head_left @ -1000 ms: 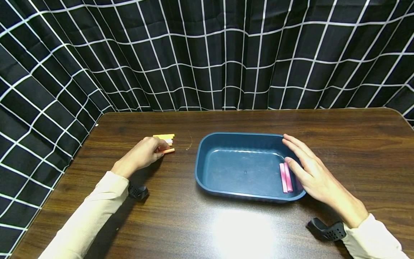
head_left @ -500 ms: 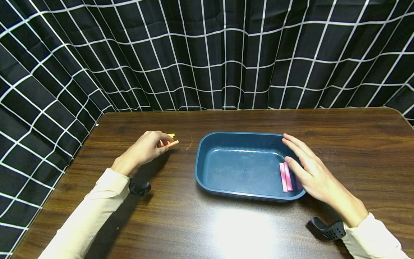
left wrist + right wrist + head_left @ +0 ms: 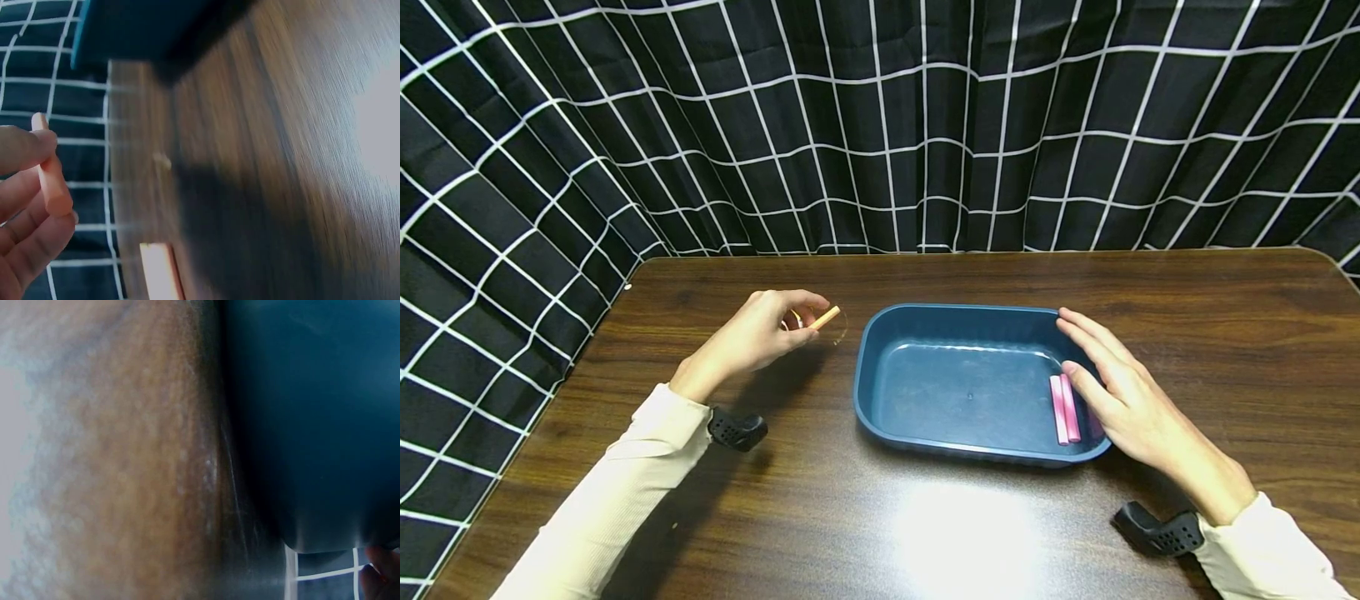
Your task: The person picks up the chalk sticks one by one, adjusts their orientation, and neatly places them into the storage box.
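Note:
My left hand (image 3: pixel 756 335) pinches an orange chalk stick (image 3: pixel 827 317) between thumb and fingers, raised above the table. The left wrist view shows this chalk stick (image 3: pixel 56 190) from its thicker end. Behind the fingers, other chalk on the table is mostly hidden; the left wrist view catches one pale chalk stick (image 3: pixel 161 272). My right hand (image 3: pixel 1123 400) rests at the right rim of a blue plastic bin (image 3: pixel 955 400), fingers extended along the rim and thumb reaching over its inside. Two pink chalk sticks (image 3: pixel 1064 408) lie side by side in the bin's right end.
The brown wooden table (image 3: pixel 775 517) has a bright light reflection in front of the bin. A black curtain with white grid lines (image 3: pixel 895 125) hangs behind and to the left. Small crumbs (image 3: pixel 839 340) lie between the left hand and the bin.
My left hand has picked the orange chalk stick off the table and moved it up and right toward the bin. The right hand and the pink chalk sticks stay put.

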{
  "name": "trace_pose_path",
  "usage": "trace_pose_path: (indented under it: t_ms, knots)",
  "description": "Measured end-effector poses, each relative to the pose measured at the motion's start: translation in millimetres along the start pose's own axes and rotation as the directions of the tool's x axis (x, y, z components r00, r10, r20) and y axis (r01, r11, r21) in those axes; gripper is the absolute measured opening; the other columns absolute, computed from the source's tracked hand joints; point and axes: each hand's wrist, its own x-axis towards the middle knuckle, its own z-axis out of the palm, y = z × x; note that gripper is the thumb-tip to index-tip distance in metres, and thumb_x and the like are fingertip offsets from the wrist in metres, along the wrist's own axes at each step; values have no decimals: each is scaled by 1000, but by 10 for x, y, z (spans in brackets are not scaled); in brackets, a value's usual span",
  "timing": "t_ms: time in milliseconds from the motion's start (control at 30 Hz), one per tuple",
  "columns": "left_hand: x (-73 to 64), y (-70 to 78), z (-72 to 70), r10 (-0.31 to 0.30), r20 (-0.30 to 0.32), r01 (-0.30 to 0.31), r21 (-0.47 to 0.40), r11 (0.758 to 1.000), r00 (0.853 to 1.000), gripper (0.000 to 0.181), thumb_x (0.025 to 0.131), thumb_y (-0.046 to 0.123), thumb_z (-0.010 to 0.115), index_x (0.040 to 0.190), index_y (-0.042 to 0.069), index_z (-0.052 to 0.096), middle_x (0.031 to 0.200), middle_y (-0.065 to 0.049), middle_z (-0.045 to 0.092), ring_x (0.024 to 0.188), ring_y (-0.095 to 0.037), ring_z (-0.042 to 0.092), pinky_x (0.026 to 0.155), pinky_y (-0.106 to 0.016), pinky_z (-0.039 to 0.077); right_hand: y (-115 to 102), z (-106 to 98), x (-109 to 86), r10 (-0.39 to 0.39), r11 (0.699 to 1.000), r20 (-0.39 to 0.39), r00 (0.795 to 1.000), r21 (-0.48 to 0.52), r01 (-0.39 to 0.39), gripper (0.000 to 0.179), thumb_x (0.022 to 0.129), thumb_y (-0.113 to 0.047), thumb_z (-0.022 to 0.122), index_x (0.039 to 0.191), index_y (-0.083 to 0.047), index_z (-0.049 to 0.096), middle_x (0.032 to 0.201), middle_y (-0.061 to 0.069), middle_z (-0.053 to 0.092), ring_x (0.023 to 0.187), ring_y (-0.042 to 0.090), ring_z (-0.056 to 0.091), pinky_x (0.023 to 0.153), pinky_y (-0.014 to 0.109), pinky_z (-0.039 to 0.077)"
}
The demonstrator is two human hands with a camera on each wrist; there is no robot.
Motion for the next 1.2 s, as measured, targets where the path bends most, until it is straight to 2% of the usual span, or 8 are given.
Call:
trace_pose_path:
  t_ms: [100, 233, 333, 467, 667, 900, 1033, 1200]
  knots:
    - [26, 91, 12, 16, 6, -15, -38, 999, 1000, 32, 86, -1, 67, 119, -1, 67, 83, -9, 71, 73, -14, 62, 67, -23, 49, -5, -4, 3, 0, 1000, 0, 1000, 0, 0, 51, 100, -11, 52, 148, -2, 41, 156, 19, 37, 145, 30, 35, 109, 2, 12]
    - [64, 237, 25, 8, 21, -6, -77, 997, 1000, 32, 88, 0, 67, 120, 0, 66, 85, -11, 71, 71, -12, 62, 63, -21, 48, -7, -5, 15, -5, 1000, 4, 1000, -2, 5, 50, 100, -11, 52, 148, 0, 41, 155, 20, 36, 141, 41, 36, 110, 3, 11]
    - [97, 339, 42, 2, 27, 1, -100, 995, 1000, 32, 89, 0, 67, 120, 1, 66, 86, -12, 71, 69, -11, 62, 60, -20, 49, -5, -4, 24, -10, 1000, 3, 1000, -7, 10, 50, 100, -11, 52, 148, 0, 41, 155, 21, 36, 140, 44, 35, 111, 4, 10]
    - [144, 442, 99, 9, 31, -5, -140, 990, 999, 32, 89, 1, 68, 121, 1, 66, 87, -13, 71, 67, -11, 62, 59, -21, 51, -8, -7, 17, 0, 1000, 6, 1000, -5, 0, 52, 99, -11, 53, 148, 0, 40, 155, 22, 36, 141, 44, 33, 113, 6, 9]
    - [187, 548, 238, 6, 73, 6, -169, 986, 997, 34, 89, 3, 69, 122, 3, 65, 87, -9, 70, 69, -10, 62, 59, -20, 51, -14, -4, 2, 18, 1000, 13, 1000, -1, -18, 53, 99, -10, 54, 149, 0, 39, 156, 22, 35, 142, 45, 32, 117, 10, 10]
    - [247, 703, 333, 19, 117, 3, -188, 982, 993, 34, 90, 3, 68, 124, 4, 65, 88, -9, 68, 62, -11, 62, 56, -20, 51, -4, 1, 5, 5, 1000, 8, 1000, -2, -5, 51, 100, -11, 53, 148, 0, 40, 155, 21, 36, 141, 45, 34, 113, 6, 9]
    - [282, 762, 383, 5, 138, 26, -217, 976, 990, 33, 90, 2, 68, 123, 3, 65, 88, -10, 68, 62, -11, 62, 56, -20, 52, -6, 2, 5, 2, 1000, 5, 1000, -5, -2, 50, 100, -12, 52, 147, 1, 40, 155, 21, 36, 142, 44, 33, 112, 5, 8]
    - [320, 825, 447, -23, 165, 57, -207, 977, 986, 35, 89, 2, 69, 124, 2, 65, 91, -11, 70, 60, -10, 63, 55, -19, 50, -1, 3, 6, -7, 1000, -7, 1000, -12, 7, 49, 101, -11, 52, 147, 1, 41, 154, 21, 38, 143, 39, 33, 111, 4, 9]
